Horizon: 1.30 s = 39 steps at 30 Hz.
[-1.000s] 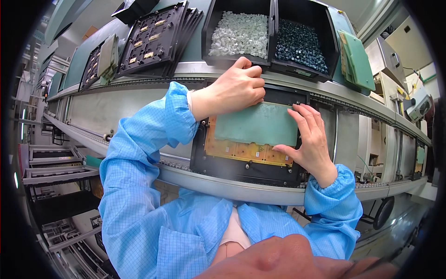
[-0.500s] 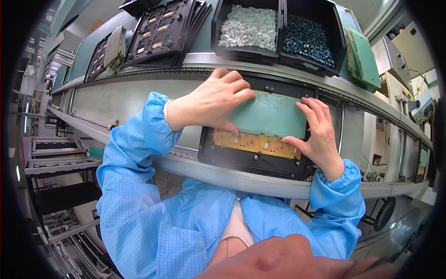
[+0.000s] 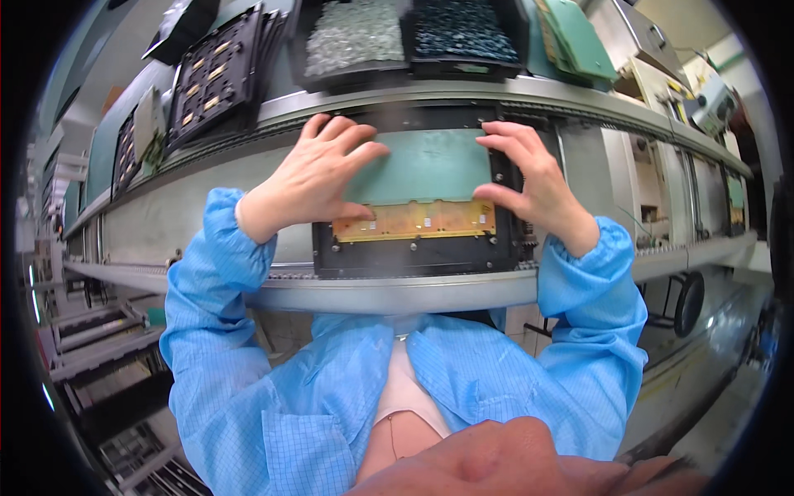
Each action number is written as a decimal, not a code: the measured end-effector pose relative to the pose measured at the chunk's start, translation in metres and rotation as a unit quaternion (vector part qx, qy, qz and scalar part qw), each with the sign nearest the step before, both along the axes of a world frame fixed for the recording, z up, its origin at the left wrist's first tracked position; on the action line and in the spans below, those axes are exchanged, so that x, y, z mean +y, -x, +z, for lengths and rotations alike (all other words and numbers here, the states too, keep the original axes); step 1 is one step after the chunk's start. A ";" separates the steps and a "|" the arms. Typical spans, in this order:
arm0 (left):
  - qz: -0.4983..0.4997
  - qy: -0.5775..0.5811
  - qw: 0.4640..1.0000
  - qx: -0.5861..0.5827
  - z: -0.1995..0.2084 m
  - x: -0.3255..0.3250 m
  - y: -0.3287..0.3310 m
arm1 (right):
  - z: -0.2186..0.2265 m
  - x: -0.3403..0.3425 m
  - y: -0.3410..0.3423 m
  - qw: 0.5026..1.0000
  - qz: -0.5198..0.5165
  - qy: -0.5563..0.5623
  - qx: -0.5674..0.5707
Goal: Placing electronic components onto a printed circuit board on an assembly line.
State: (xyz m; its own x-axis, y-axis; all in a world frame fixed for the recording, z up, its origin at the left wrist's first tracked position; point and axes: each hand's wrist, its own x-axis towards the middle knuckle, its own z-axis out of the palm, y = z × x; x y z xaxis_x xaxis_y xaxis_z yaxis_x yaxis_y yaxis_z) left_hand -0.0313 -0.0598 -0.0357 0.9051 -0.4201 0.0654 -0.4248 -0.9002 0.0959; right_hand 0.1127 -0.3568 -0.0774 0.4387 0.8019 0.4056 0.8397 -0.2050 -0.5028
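A flat green plate [image 3: 434,165] lies over the far part of an amber circuit-board panel [image 3: 413,221], whose near strip with small white labels stays uncovered. Both sit in a black carrier tray [image 3: 380,258] with studs along its border. My left hand [image 3: 310,174] grips the plate's left edge with bent fingers, its thumb down by the amber strip. On the opposite side my right hand [image 3: 533,178] holds the right edge, fingertips at the far corner and thumb near the closer one. The far-left corner of the plate is partly hidden by my left fingers.
A metal conveyor rail [image 3: 413,293] runs along the near side, with another beyond the tray. Behind stand black bins of whitish pieces [image 3: 356,37] and dark blue pieces [image 3: 465,33]. Green plates [image 3: 579,41] lean at the right, black trays [image 3: 217,74] at the left.
The whole view has shifted, so the tray and bins appear farther left and higher. Both hands stay at the green plate's edges, and the plate lies much the same over the amber panel.
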 end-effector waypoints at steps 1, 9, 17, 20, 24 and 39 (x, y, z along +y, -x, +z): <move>0.012 0.004 1.000 0.006 0.000 0.000 0.001 | 0.002 -0.007 -0.004 0.999 0.017 -0.022 0.037; 0.034 0.032 0.999 0.008 -0.005 -0.002 0.004 | -0.016 -0.026 -0.013 0.994 0.089 -0.051 0.043; 0.042 0.036 0.998 0.020 -0.005 -0.005 0.004 | -0.028 -0.018 -0.012 0.989 0.100 -0.106 -0.001; 0.039 0.037 0.998 0.022 -0.006 -0.005 0.002 | -0.028 -0.017 -0.011 0.990 0.089 -0.110 0.008; 0.038 0.040 0.998 0.015 -0.010 -0.003 0.003 | -0.027 -0.018 -0.010 0.991 0.081 -0.102 0.008; 0.231 0.195 0.928 -0.219 -0.036 0.013 0.078 | 0.031 0.098 0.079 0.939 0.313 0.059 -0.130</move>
